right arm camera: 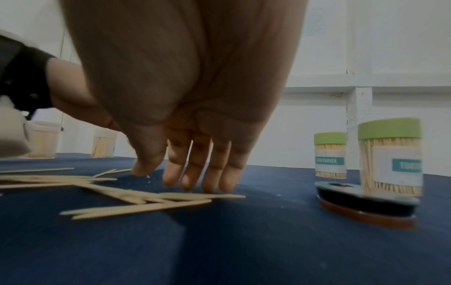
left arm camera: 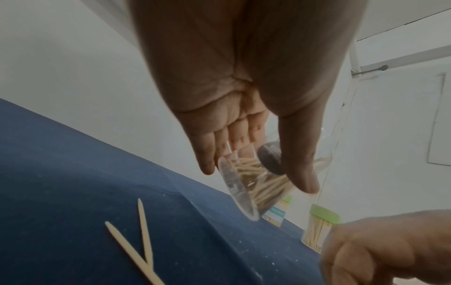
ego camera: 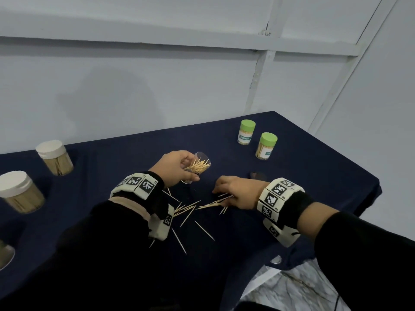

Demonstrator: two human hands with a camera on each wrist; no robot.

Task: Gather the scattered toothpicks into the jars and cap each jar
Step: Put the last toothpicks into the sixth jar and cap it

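My left hand (ego camera: 191,169) grips a clear, uncapped jar (ego camera: 201,164), tilted above the navy cloth with its mouth toward the right. A bundle of toothpicks sticks out of it. In the left wrist view the jar (left arm camera: 244,185) sits between thumb and fingers, its base toward the camera. My right hand (right arm camera: 168,179) reaches down with straight fingers. Its fingertips (right arm camera: 207,185) touch the cloth beside the scattered toothpicks (right arm camera: 146,198), and no toothpick shows pinched. Loose toothpicks (ego camera: 195,207) lie between my wrists. A dark cap (right arm camera: 366,202) lies flat to the right of my right hand.
Two green-capped toothpick jars (ego camera: 246,132) (ego camera: 266,145) stand at the back right. Two white-capped jars (ego camera: 55,157) (ego camera: 21,191) stand on the left, and another jar (ego camera: 5,254) is cut off by the left edge. The table's right edge (ego camera: 368,187) drops to a marbled floor.
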